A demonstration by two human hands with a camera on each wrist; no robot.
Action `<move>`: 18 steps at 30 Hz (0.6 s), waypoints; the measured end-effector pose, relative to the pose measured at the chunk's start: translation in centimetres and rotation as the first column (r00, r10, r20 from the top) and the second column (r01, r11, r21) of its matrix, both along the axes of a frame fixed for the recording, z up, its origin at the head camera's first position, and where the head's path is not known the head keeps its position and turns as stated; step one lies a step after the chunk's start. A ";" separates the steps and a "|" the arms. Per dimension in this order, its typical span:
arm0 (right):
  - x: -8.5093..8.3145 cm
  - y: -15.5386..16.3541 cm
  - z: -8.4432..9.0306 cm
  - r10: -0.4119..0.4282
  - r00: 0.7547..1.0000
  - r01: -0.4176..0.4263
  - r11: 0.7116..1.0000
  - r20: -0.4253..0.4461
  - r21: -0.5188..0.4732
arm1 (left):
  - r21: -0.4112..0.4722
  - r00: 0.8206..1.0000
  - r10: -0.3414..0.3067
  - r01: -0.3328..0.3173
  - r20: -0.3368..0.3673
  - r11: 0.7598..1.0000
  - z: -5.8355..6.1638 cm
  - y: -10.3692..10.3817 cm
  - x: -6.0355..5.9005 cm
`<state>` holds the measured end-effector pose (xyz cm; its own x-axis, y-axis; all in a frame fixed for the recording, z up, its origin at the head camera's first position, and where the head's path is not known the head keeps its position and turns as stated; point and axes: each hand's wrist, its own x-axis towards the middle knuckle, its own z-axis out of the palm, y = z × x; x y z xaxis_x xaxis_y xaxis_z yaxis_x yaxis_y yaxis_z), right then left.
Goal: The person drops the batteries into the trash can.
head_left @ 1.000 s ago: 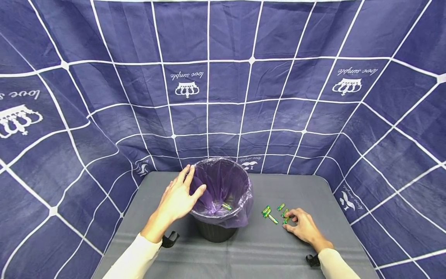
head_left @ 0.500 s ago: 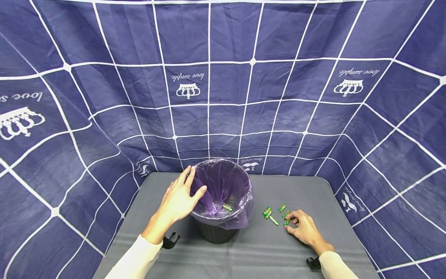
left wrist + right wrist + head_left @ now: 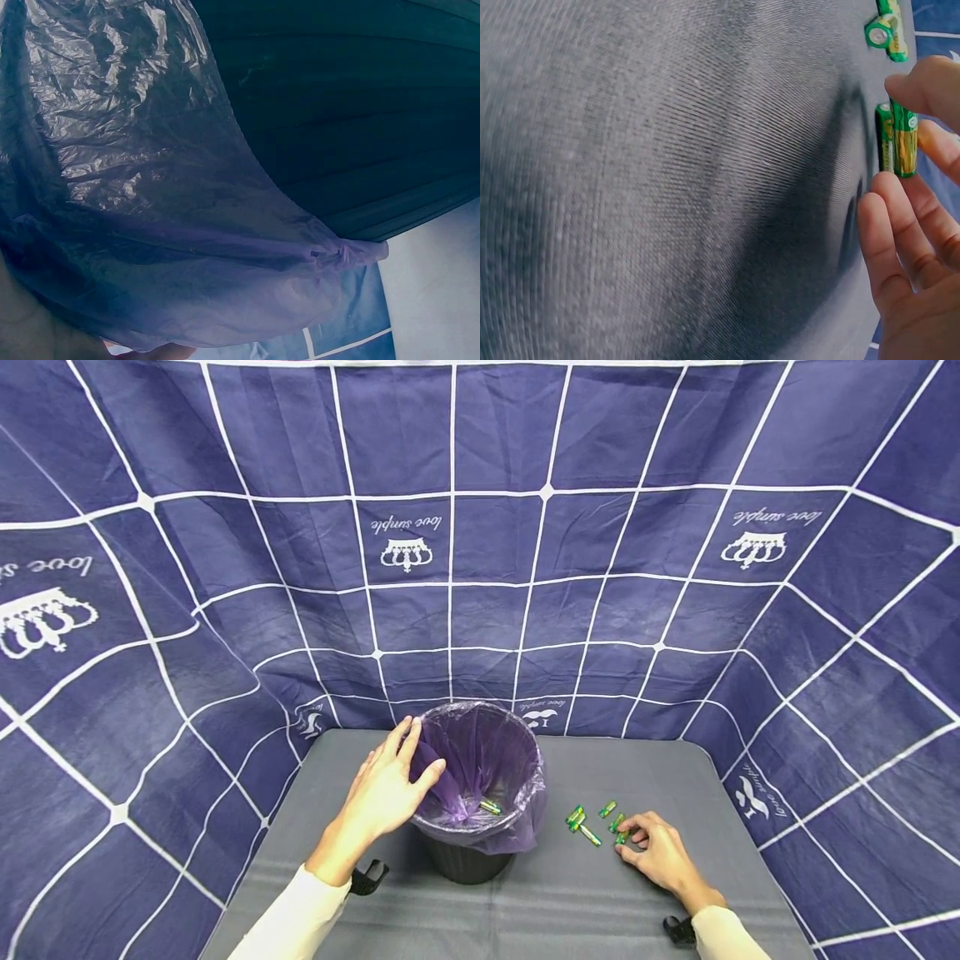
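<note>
A black trash bin (image 3: 468,864) lined with a purple plastic bag (image 3: 528,827) stands on the table, with green-and-gold batteries (image 3: 490,807) visible inside. My left hand (image 3: 382,793) rests on its left rim, fingers straight and thumb over the opening. In the left wrist view, the bag (image 3: 135,172) hides most of that hand. To the bin's right, my right hand (image 3: 658,853) pinches a battery (image 3: 904,146) between thumb and finger. Another battery (image 3: 886,135) lies right beside the pinched one. Several more batteries (image 3: 588,835) lie left of that hand.
A grey cloth (image 3: 555,910) covers the tabletop. Blue curtains (image 3: 487,543) with white grid lines surround the table at the back and both sides. Each wrist wears a black strap (image 3: 370,877).
My right hand has shifted very slightly at the batteries. The left hand stays on the bin's rim. The whole head view has moved a little.
</note>
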<state>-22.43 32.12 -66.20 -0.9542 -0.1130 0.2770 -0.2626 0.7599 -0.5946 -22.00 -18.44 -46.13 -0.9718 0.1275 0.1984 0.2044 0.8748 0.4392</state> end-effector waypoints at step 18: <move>0.2 -0.9 5.2 0.013 0.978 -0.020 0.999 -0.210 -0.032 | -0.002 1.000 0.001 -0.001 0.003 1.000 -0.1 -0.1 0.2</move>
